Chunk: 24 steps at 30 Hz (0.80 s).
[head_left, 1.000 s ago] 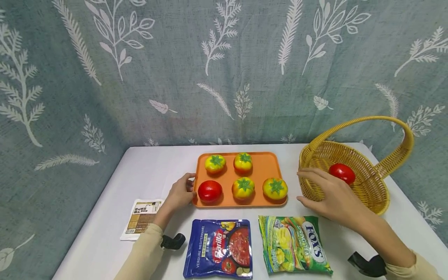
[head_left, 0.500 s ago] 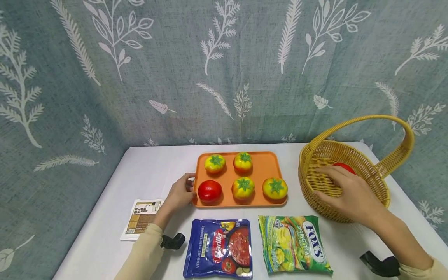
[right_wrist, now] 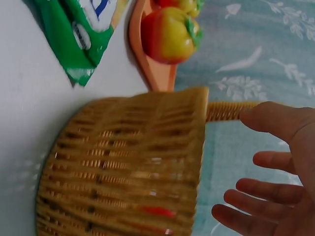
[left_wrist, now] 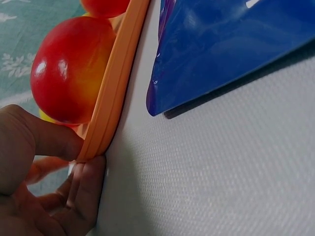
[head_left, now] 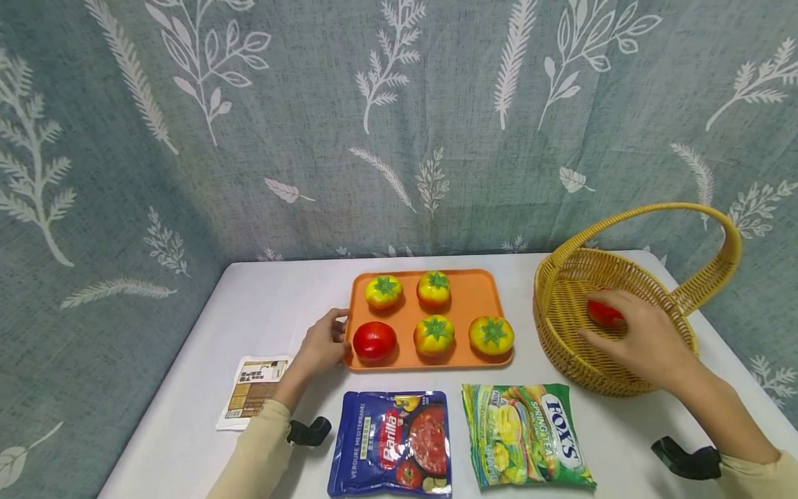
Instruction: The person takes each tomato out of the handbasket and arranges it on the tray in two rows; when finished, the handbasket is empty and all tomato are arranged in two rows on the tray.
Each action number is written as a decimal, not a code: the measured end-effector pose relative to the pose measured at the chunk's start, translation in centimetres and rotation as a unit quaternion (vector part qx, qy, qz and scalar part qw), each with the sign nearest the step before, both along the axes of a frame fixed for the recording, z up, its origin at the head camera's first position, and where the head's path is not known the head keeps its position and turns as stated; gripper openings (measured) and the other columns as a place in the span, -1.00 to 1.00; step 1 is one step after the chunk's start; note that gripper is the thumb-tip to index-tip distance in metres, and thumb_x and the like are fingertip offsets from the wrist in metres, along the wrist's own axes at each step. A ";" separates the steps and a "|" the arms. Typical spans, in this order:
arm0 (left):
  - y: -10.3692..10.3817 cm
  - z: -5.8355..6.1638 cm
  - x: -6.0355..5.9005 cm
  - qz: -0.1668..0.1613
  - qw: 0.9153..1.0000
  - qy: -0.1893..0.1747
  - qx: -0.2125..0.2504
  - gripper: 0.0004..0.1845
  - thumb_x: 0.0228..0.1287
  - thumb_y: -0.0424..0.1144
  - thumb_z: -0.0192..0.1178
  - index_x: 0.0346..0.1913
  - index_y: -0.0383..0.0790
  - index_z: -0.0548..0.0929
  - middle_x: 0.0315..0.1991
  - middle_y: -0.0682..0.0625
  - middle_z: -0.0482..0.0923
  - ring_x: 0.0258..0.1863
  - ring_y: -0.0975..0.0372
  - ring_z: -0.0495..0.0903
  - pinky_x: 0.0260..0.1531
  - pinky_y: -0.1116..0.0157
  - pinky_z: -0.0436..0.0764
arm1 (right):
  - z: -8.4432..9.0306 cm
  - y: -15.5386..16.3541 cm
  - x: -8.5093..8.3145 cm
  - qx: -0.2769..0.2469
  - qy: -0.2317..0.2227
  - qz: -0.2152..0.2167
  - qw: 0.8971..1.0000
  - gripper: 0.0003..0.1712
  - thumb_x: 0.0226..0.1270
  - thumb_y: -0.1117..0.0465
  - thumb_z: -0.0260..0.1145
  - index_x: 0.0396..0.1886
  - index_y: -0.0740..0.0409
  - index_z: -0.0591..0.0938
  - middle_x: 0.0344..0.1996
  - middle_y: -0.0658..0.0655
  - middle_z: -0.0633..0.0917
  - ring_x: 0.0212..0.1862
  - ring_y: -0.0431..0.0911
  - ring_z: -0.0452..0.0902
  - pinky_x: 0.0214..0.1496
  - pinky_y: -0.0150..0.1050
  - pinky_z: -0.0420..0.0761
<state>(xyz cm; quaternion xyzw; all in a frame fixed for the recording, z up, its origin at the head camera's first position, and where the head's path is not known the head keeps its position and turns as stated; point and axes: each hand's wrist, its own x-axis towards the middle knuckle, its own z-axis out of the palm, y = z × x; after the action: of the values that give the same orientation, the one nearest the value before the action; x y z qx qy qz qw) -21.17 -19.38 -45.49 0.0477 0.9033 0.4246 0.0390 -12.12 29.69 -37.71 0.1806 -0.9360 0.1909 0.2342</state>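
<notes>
My left hand (head_left: 321, 344) and right hand (head_left: 648, 343) are bare, without rings. Both forearms wear pale beige long sleeves (head_left: 252, 450), and a black camera mount (head_left: 307, 431) sits strapped at each wrist.

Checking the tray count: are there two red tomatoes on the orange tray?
No: the orange tray carries one red tomato and four yellow-green ones; the other red tomato lies in the basket.
</notes>
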 end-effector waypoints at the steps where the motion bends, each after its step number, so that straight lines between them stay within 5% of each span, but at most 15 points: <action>1: 0.0 0.0 0.0 0.000 1.000 0.001 0.000 -0.29 0.01 -0.63 0.21 0.33 -0.32 0.44 -0.10 -0.20 0.54 -0.21 0.07 0.53 -0.38 0.28 0.64 | 0.0 0.2 -0.1 -0.002 -0.003 -0.003 1.000 -0.32 -0.08 0.26 0.60 0.11 0.32 0.60 -0.04 0.35 0.65 -0.08 0.26 0.61 -0.21 0.21 0.65; 24: -0.1 0.0 -0.1 -0.008 1.000 0.010 0.000 -0.30 -0.04 -0.61 0.19 0.30 -0.34 0.45 -0.14 -0.18 0.56 -0.24 0.07 0.52 -0.41 0.29 0.61 | -1.1 3.6 -2.5 0.049 -0.067 -0.053 0.995 -0.23 -0.03 0.24 0.60 0.19 0.43 0.51 0.05 0.48 0.53 -0.07 0.41 0.55 -0.21 0.35 0.61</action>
<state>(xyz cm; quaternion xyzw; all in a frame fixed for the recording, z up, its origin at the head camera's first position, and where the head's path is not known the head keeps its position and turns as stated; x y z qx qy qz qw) -21.25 -19.50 -45.53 0.0594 0.9030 0.4242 0.0333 -14.62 33.31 -38.85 0.1285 -0.9662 0.1431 0.1719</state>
